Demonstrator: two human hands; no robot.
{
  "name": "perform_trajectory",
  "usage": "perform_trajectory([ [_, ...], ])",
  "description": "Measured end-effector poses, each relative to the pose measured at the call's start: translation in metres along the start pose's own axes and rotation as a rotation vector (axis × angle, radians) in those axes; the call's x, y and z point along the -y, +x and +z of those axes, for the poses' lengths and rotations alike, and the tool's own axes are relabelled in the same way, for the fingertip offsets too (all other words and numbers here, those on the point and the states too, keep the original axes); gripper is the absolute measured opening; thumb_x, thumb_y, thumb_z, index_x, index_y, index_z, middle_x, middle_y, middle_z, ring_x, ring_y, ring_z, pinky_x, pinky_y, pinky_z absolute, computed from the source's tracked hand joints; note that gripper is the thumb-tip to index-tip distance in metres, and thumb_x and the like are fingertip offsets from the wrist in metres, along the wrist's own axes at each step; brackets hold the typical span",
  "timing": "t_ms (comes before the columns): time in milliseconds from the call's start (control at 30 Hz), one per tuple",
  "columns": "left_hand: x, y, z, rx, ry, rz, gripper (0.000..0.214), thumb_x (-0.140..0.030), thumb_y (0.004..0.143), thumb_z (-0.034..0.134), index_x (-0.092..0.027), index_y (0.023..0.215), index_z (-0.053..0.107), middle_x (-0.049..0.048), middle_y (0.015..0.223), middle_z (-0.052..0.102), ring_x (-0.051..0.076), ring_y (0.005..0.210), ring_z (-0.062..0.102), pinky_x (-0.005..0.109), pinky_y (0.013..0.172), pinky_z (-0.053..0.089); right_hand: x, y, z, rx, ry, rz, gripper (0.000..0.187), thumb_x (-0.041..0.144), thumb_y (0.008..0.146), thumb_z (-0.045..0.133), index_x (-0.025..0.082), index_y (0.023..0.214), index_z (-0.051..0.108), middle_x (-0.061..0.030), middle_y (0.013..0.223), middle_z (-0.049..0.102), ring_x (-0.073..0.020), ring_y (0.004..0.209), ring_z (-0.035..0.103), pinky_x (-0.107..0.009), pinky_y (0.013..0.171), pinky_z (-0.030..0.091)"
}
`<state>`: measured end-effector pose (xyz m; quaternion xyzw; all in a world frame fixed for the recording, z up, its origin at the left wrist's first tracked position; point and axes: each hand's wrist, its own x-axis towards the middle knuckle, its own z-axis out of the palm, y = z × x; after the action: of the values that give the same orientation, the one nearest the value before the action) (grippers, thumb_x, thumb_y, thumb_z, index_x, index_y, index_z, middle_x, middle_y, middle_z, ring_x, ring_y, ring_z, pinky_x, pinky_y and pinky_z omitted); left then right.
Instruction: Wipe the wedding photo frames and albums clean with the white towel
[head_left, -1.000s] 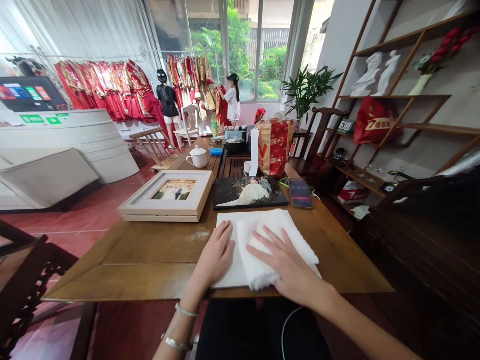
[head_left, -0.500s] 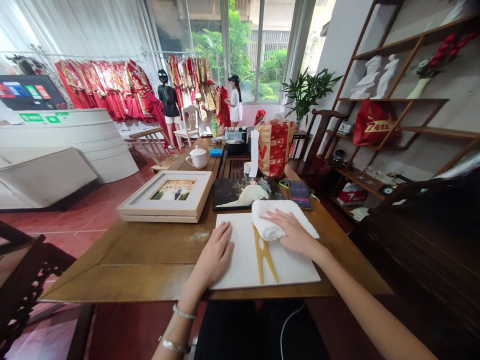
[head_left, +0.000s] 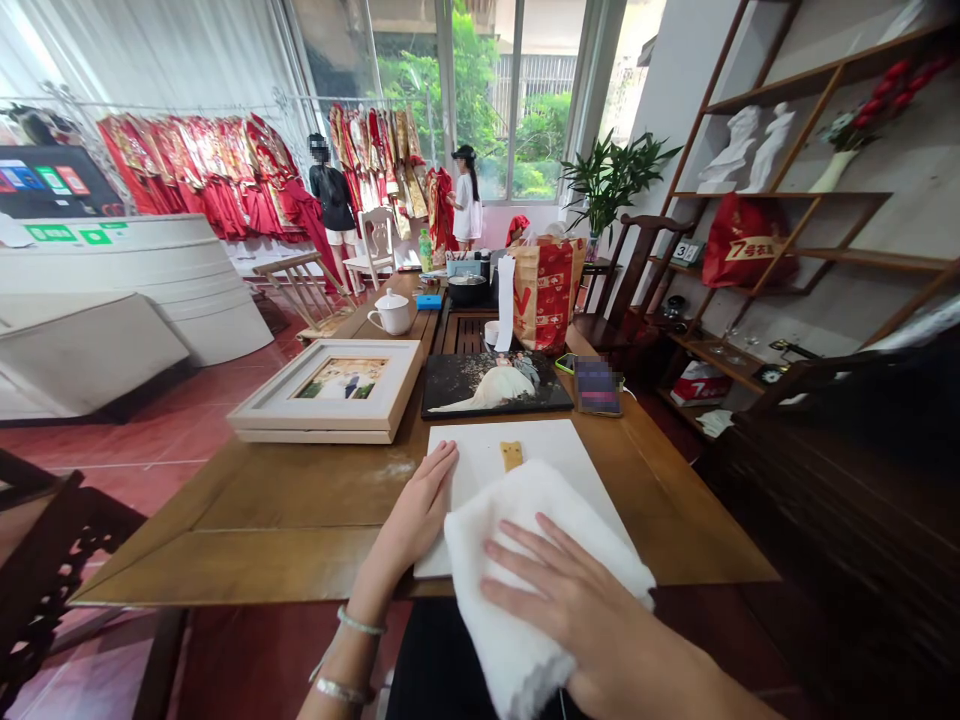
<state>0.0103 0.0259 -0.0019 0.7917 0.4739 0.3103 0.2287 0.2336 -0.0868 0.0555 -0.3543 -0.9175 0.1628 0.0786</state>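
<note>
A white board (head_left: 487, 440) lies at the table's front edge, with a yellow easel leg (head_left: 511, 456) on it. Only the top of that leg shows, since a white towel (head_left: 517, 500) covers the rest. My right hand (head_left: 559, 575) presses on the towel with its fingers spread flat; its thumb is not visible. Part of the towel hangs past the front of the board and table. Along the board's left edge, my left hand (head_left: 424, 505) rests with fingers stretched out and close together, holding nothing.
Beyond the board lie a dark wedding photo panel (head_left: 480, 385) and a phone (head_left: 598, 388). A framed picture (head_left: 330, 390) is at left, near a lidded white cup (head_left: 391, 312). A red paper bag (head_left: 551, 295) stands farther back. Two people are near the clothes racks.
My right hand has slid the towel toward me, from the board's far right part over its front edge. The leg's lower prongs are now covered and its top is exposed. My left hand stays nearly still.
</note>
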Motion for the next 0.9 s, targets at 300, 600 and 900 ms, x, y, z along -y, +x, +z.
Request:
perform_trajectory([
  [300,0.002,-0.001,0.0,0.003,0.022,0.018,0.044,-0.019,0.093,0.034,-0.016,0.133,0.051,0.0099,0.146,0.043,0.021,0.139,0.033,0.043,0.115,0.028,-0.009,0.032,0.023,-0.27,-0.136,0.238,0.07,0.003,0.066,0.043,0.009,0.136,0.046,-0.0094,0.147,0.039,-0.0282,0.141,0.015,-0.049,0.117,0.011],
  [600,0.006,-0.001,-0.001,0.013,-0.035,0.044,0.044,-0.026,0.093,0.038,-0.017,0.135,0.049,0.0106,0.148,0.039,0.023,0.14,0.029,0.045,0.114,0.028,0.022,0.027,0.038,-0.201,-0.111,-0.093,0.045,0.028,0.088,0.047,0.012,0.131,0.05,-0.011,0.139,0.05,-0.03,0.137,0.028,-0.046,0.116,0.018],
  [900,-0.003,-0.003,-0.002,0.025,0.091,0.016,0.045,-0.031,0.092,0.043,-0.017,0.135,0.047,0.0105,0.148,0.039,0.023,0.139,0.033,0.043,0.115,0.027,-0.035,-0.015,0.022,-0.359,-0.154,0.264,0.09,-0.003,0.055,0.038,0.021,0.141,0.04,-0.0008,0.146,0.04,-0.0213,0.139,0.025,-0.049,0.115,0.022],
])
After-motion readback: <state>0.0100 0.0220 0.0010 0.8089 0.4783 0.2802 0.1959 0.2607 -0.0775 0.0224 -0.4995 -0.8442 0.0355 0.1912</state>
